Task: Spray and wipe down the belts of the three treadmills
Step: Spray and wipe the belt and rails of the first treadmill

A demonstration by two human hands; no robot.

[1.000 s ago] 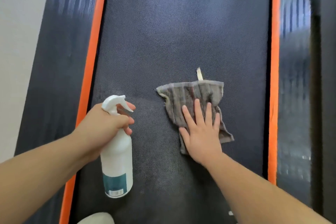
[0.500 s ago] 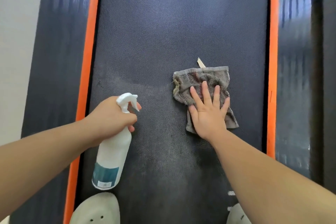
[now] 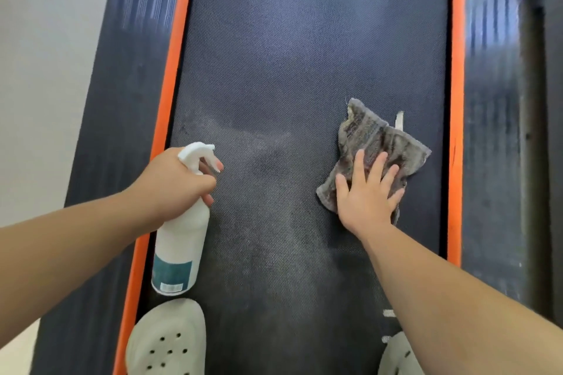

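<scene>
A dark textured treadmill belt (image 3: 304, 55) fills the middle of the view, edged by orange strips on both sides. My right hand (image 3: 367, 192) presses flat, fingers spread, on a crumpled grey cloth (image 3: 380, 143) near the belt's right edge. A small pale tag sticks out from the cloth's far side. My left hand (image 3: 173, 183) grips the neck of a white spray bottle (image 3: 179, 246) with a teal label, one finger on the trigger, over the belt's left side. A lighter, damp-looking patch shows on the belt between the hands.
The orange strips (image 3: 455, 100) border dark ribbed side rails (image 3: 493, 131). Pale floor (image 3: 45, 70) lies to the left. Two light perforated clogs (image 3: 167, 341) stand on the belt at the bottom edge.
My right hand has slid the cloth rightward toward the orange strip and the cloth has turned. The view has shifted so the shoes show more. The left hand keeps its hold on the bottle.
</scene>
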